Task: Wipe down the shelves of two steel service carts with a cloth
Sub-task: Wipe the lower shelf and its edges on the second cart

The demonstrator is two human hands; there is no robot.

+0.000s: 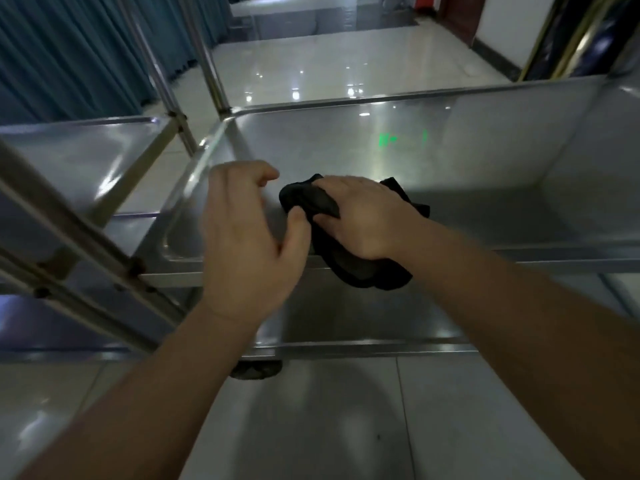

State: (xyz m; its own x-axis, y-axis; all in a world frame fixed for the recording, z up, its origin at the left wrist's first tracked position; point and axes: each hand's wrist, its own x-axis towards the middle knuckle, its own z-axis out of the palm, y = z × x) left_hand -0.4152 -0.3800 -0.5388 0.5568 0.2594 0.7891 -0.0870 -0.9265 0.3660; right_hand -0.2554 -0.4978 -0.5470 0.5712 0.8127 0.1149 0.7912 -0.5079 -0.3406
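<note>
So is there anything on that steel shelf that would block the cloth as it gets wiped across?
Nothing visible. The right hand presses the black cloth at the shelf's near left area, and the steel beyond it looks bare, showing only reflections. The left hand hovers beside the cloth, open.

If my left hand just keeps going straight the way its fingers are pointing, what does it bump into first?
Probably nothing nearby: the left hand points up over the bare floor of the steel cart shelf. First in line is likely the shelf's far wall, though depth is unclear. The black cloth sits to its right.

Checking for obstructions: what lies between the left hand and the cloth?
Nothing: head view shows left hand thumb at the black cloth's edge, under the right hand.
</note>
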